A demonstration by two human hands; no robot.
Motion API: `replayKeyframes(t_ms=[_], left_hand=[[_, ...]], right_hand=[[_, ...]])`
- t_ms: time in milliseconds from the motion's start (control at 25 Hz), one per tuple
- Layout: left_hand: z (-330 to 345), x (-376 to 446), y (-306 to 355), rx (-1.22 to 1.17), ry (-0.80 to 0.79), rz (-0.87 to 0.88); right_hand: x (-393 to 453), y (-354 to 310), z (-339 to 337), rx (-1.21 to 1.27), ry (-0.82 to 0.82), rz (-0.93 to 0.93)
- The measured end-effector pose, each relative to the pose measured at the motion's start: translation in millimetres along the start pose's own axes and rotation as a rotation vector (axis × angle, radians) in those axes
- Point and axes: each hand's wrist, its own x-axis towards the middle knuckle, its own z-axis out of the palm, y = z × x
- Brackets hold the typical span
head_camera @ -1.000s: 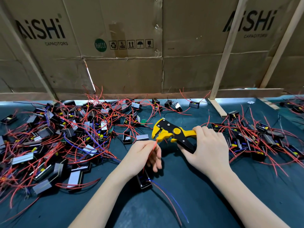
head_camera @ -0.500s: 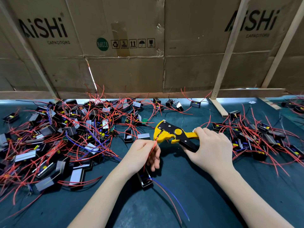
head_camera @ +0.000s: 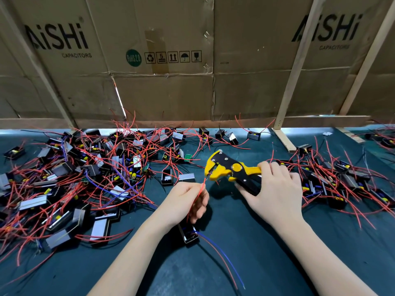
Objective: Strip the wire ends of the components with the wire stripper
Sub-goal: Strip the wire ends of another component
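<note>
Centre of frame: the right hand (head_camera: pixel 275 193) grips the yellow-and-black wire stripper (head_camera: pixel 230 169); the left hand (head_camera: pixel 188 199) pinches a thin red wire (head_camera: pixel 199 192) of the small black boxed component (head_camera: pixel 189 233) on the dark green table (head_camera: pixel 267 253). Compared with half a second earlier, the wire tip sits just below the stripper's head rather than at it.

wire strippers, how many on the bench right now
1. The yellow and black wire stripper is held in the right hand, just right of the red wire pinched by the left hand. Others could be buried under the piles.

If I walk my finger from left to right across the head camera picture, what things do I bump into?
Big pile of components → left hand pinching a red wire → yellow wire stripper → right hand gripping its handles → smaller pile of components.
</note>
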Motion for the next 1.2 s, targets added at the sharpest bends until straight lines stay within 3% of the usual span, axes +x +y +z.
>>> replayKeyframes(t_ms=[320,680,1040,1200], left_hand=[[4.5,6.5,5.1,-0.252,0.137,-0.032],[5.1,3.6,2.1,-0.173,0.163,0.029],[8.7,7.3,-2.1,-0.293,0.312,-0.013],[3.2,6.4,-5.3,-0.335,0.291,0.008]], right_hand=[[1.6,14.1,5.0,0.047,-0.051,0.148],[0.6,5.9,4.2,0.080,-0.018,0.105],[-0.2,6.8,4.9,0.074,-0.076,0.110],[-0.5,5.8,5.2,0.069,-0.084,0.103]])
